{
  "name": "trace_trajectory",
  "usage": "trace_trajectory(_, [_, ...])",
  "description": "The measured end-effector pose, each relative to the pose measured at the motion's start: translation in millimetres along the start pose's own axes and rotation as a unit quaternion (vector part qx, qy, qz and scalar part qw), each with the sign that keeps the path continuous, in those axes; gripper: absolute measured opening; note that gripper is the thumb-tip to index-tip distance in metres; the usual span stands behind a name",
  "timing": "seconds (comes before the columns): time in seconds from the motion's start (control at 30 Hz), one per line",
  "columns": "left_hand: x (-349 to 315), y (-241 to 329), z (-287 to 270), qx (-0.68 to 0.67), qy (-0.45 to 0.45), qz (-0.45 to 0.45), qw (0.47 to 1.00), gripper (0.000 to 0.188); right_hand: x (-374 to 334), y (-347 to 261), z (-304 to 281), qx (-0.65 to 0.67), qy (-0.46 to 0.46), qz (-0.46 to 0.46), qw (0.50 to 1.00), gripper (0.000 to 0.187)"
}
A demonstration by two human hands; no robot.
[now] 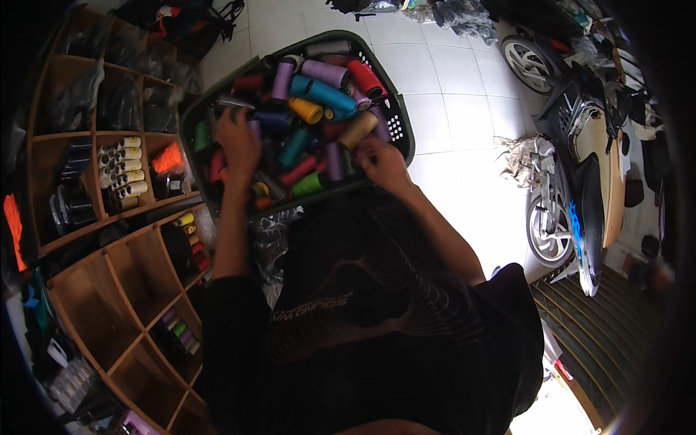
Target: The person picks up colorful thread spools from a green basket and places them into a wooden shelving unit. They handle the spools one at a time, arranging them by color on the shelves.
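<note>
A dark green plastic basket point(406, 145) full of thread spools in many colours stands in front of me. My left hand point(238, 139) reaches into its left side, fingers apart and bent down by a dark grey spool point(238, 102). Over the right near corner, my right hand point(386, 165) has its fingers curled together beside a tan spool point(358, 130); whatever they hold is hidden. A purple spool point(334, 161) lies just left of that hand. Between the hands are a teal spool point(293, 148), a yellow spool point(305, 110) and a bright green spool point(308, 184).
Wooden cubby shelves point(109, 254) run along my left, some holding white-and-yellow spools point(127, 170) and dark plastic-wrapped goods. A motorbike point(580, 174) stands at the right, a crumpled cloth point(525, 158) beside it. White floor tiles point(457, 109) lie between basket and bike.
</note>
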State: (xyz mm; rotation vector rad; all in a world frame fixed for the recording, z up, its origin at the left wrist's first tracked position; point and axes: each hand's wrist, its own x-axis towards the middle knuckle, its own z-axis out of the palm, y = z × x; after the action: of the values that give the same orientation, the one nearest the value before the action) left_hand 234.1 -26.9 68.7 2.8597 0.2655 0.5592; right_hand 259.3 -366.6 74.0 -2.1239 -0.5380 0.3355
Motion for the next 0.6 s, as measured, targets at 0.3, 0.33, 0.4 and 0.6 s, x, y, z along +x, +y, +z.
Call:
trace_trajectory(0.3, [-97,74,6,-0.25,-0.189,-0.039,0.949,0.032,32,-3,77,-0.148,-0.213,-0.042,0.965,0.037])
trace_trajectory(0.33, [-96,77,10,-0.231,-0.189,-0.033,0.954,0.033,35,4,86,-0.164,-0.224,-0.05,0.959,0.038])
trace_trajectory(0.4, [-96,77,26,-0.189,-0.206,-0.004,0.96,0.035,38,17,99,-0.21,-0.241,-0.078,0.944,0.038])
trace_trajectory(0.6, [-97,92,50,0.006,-0.301,0.024,0.953,0.042,43,22,97,-0.261,-0.278,-0.104,0.919,0.04])
